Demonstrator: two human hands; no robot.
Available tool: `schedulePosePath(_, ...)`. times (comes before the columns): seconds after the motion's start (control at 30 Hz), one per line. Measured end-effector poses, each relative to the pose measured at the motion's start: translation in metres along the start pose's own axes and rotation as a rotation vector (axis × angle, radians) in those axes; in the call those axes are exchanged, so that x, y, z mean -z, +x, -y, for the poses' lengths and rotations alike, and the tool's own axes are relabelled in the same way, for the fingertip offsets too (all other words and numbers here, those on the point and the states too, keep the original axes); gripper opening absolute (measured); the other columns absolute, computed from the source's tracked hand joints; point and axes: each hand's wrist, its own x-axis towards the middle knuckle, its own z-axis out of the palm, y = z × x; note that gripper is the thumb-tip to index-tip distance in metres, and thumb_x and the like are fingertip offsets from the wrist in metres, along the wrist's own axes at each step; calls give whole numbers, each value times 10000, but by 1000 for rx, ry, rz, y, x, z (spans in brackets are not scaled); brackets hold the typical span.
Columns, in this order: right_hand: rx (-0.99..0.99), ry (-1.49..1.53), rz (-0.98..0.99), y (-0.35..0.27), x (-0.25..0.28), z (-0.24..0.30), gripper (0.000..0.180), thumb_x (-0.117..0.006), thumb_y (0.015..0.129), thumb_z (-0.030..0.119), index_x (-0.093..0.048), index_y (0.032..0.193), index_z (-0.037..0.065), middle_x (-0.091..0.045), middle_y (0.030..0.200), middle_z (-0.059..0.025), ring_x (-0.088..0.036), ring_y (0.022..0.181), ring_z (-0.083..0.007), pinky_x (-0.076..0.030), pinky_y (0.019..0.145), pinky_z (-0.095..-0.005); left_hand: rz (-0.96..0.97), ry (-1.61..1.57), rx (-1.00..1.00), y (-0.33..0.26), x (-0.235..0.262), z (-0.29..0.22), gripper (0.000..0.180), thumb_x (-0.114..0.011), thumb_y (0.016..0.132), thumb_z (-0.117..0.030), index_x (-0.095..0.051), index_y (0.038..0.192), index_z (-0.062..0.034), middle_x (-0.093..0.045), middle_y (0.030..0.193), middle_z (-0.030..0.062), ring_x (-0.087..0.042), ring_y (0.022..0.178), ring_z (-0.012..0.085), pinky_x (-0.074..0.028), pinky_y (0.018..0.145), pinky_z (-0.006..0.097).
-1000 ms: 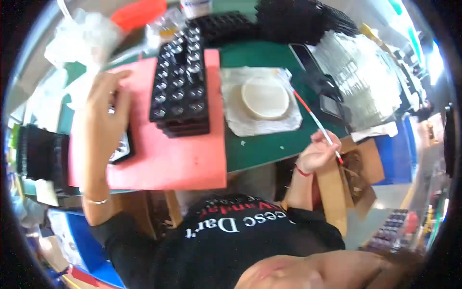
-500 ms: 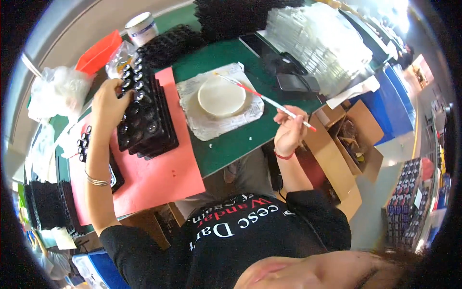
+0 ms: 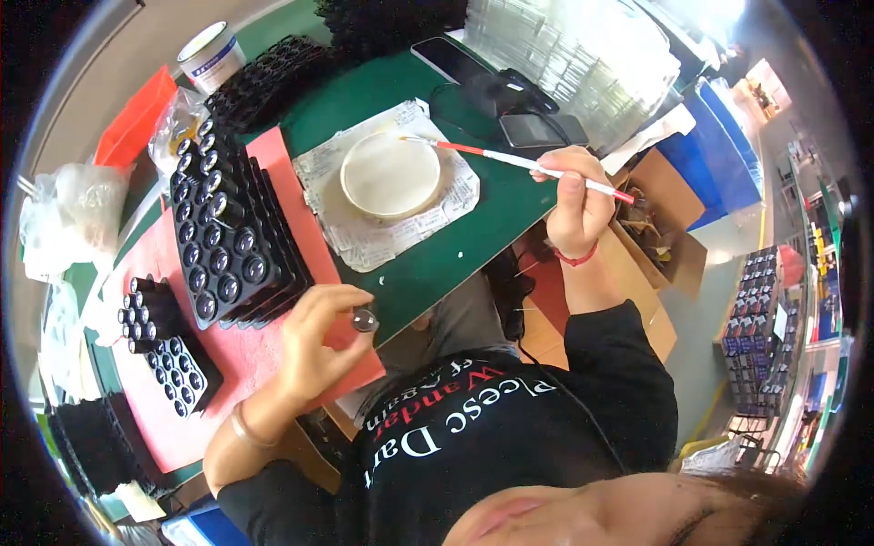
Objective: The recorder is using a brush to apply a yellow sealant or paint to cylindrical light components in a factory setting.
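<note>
My left hand (image 3: 316,344) pinches a small round black and silver part (image 3: 365,319) over the near edge of the red mat (image 3: 264,355). My right hand (image 3: 574,200) grips a thin red and white brush (image 3: 510,160); its tip reaches the rim of a shallow round white dish (image 3: 390,173) that sits on a printed paper sheet (image 3: 401,232). Beside my left hand lies a stack of black trays (image 3: 228,246) filled with several round parts.
Smaller black trays of parts (image 3: 168,350) lie at the left of the green mat (image 3: 437,264). A white tub (image 3: 211,55), plastic bags (image 3: 68,218), two phones (image 3: 537,129), stacked clear trays (image 3: 564,55) and an open cardboard box (image 3: 655,218) surround the work area.
My left hand left the black tray stack and came toward me holding a small round part. My right hand swung the brush so its tip now meets the white dish.
</note>
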Motion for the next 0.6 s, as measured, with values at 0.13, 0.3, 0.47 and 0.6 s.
schedulePosePath(0.13,77,-86,27,16,0,11,115,-477,817,54,-559,769,-11,-584,694,-118,-562,587,-232,-435,549,-284,9,-83,71,8,-2,2,283,-648,629,10,-589,904,-26,-579,882,121,-569,805,232,-460,718,299)
schedulePosePath(0.3,71,-65,6,12,-7,13,106,-483,811,54,-555,754,1,-581,663,-109,-557,554,-229,-434,527,-287,-73,-228,155,4,0,14,334,-641,644,14,-591,971,-35,-573,906,107,-560,810,191,-450,715,275)
schedulePosePath(0.47,123,-96,127,23,-14,19,113,-499,810,79,-554,749,1,-577,653,-103,-547,532,-236,-431,506,-300,2,-209,159,8,4,4,342,-634,659,3,-590,996,-39,-572,892,106,-556,791,187,-444,706,262)
schedulePosePath(0.6,104,-30,83,16,-19,19,287,-395,899,211,-511,771,-18,-522,637,-111,-498,528,-168,-384,482,-260,30,-207,220,9,4,5,345,-642,669,-22,-587,1009,-37,-571,886,111,-563,804,197,-448,718,274)
